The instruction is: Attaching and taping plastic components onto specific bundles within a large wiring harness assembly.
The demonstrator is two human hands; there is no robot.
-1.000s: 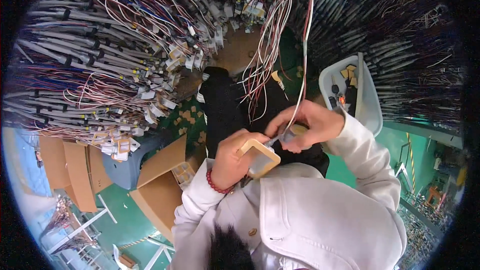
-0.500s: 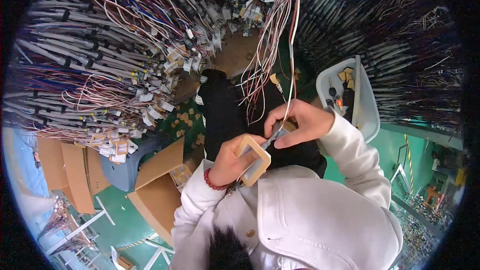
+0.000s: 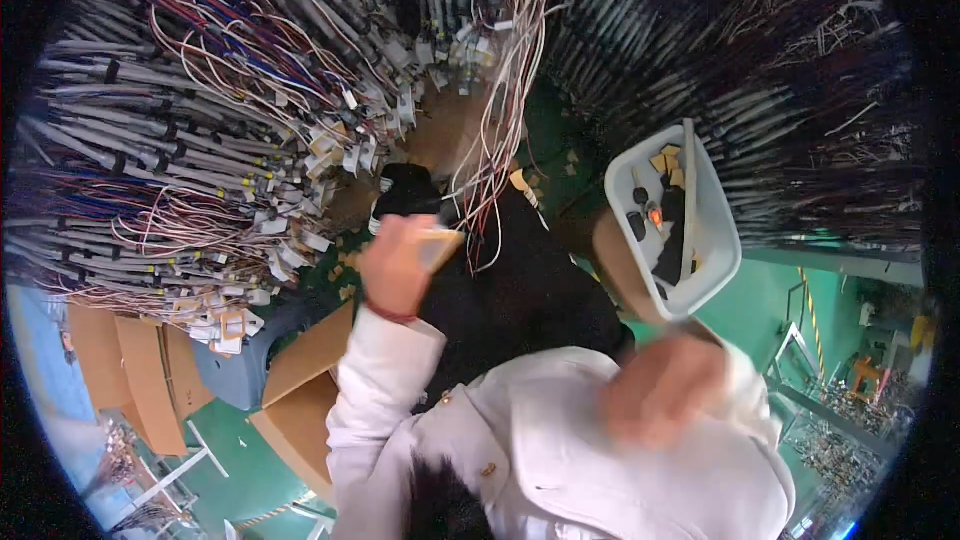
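Note:
My left hand [image 3: 396, 268], raised over the left side of my black-clad lap [image 3: 530, 280], is closed on a small tan frame [image 3: 440, 243] with a grey middle; motion blurs both. A loose bundle of white, red and dark wires [image 3: 505, 120] hangs from above, its ends close to the frame. Whether any wire is still joined to the frame is hard to make out. Low on the right, in front of my pale coat, my right hand [image 3: 665, 390] is heavily smeared by motion, so its fingers and anything in them cannot be made out.
A pale plastic bin [image 3: 728, 230] at the right holds tan scraps, dark parts and a small orange-lit item. Dense grey cable bundles [image 3: 150, 90] crowd the left and far sides. Open cardboard boxes [image 3: 305, 415] and a blue-grey stool [image 3: 235, 370] stand at the left.
My hands have parted: the left moved forward and left with the tan frame, while the right left the wires and dropped back towards my coat. My view shifted slightly.

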